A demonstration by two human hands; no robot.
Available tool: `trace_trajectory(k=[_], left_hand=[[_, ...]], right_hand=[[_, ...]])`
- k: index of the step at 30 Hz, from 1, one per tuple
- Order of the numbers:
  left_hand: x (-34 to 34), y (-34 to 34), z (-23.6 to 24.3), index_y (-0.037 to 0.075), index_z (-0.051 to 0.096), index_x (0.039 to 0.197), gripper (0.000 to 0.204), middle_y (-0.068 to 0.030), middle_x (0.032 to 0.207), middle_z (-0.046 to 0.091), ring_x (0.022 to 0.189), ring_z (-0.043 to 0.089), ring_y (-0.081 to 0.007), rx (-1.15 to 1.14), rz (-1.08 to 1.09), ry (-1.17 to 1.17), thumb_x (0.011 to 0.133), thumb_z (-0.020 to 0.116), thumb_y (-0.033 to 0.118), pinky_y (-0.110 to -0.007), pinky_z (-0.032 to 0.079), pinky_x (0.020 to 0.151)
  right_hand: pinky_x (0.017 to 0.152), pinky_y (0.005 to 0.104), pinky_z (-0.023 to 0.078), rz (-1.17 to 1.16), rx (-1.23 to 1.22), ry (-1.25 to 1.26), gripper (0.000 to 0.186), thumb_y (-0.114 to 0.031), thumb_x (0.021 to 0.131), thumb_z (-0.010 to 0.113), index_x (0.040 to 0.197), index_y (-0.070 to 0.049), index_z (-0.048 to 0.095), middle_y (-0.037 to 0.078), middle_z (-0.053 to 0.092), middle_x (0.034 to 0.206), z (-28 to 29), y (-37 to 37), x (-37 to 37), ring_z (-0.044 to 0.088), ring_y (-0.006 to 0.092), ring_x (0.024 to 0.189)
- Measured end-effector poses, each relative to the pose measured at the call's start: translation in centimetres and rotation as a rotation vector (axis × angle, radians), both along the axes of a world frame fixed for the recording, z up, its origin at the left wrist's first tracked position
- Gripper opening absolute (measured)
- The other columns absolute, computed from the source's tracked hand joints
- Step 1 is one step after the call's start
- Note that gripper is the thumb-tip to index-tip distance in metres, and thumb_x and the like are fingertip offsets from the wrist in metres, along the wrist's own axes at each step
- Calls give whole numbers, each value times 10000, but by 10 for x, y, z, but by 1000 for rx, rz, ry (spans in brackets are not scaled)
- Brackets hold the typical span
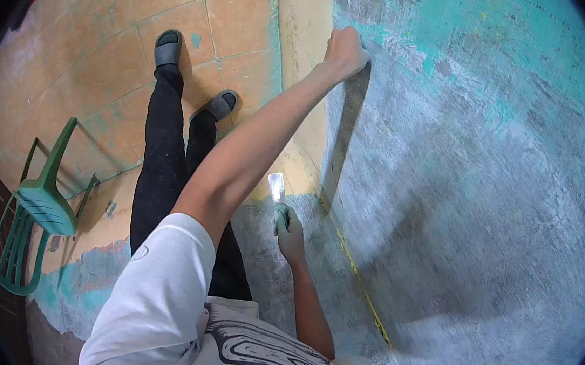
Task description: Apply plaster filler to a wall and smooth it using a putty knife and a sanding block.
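A: Head view. Left hand?
B: Left hand (346,52) is at the patchy turquoise-grey wall (481,235); arm stretched across the body, wrist bent, fingers curled. Grip contents hidden; cannot tell.
A: Right hand?
B: Right hand (288,232) is wrapped around a flat-bladed scraper (277,186), left of the wall and apart from it. Blade points away from the torso.
A: Nearby?
B: Green chair (48,206), well left of the wall.

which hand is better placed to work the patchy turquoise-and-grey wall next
Probably left: the curled left hand is right at the wall, while the right hand holds a silver flat-bladed scraper apart from it.
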State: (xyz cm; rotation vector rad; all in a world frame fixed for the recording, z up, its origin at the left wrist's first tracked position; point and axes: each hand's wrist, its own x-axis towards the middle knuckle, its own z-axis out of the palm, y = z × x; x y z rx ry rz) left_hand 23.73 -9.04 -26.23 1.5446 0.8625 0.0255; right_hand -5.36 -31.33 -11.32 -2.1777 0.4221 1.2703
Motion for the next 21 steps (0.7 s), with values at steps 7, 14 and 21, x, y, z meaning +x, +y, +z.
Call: trace_trajectory(k=[7,14,21], left_hand=[[-24,-44,130,-130,571,705,87,-355,820,600,876,623,-496,-117,-217,-231,668,555,-53,-524,520,708],[-9,-11,44,-112,604,705,88,-346,787,604,790,618,-511,15,-19,-25,658,577,-42,-514,529,699],[-23,-49,183,-69,590,683,63,-333,764,598,750,604,-509,-43,-1,-266,637,549,-81,-540,493,682]], right_hand=[[552,243,374,42,-109,58,186,-171,989,501,996,-8,589,-6,498,722,6,-18,4,425,70,599],[568,264,390,138,32,-198,170,-157,973,516,968,-2,586,32,514,685,24,9,7,437,92,601],[580,313,414,152,-46,-104,137,-97,936,501,982,8,576,74,536,709,38,-20,12,479,123,623]])
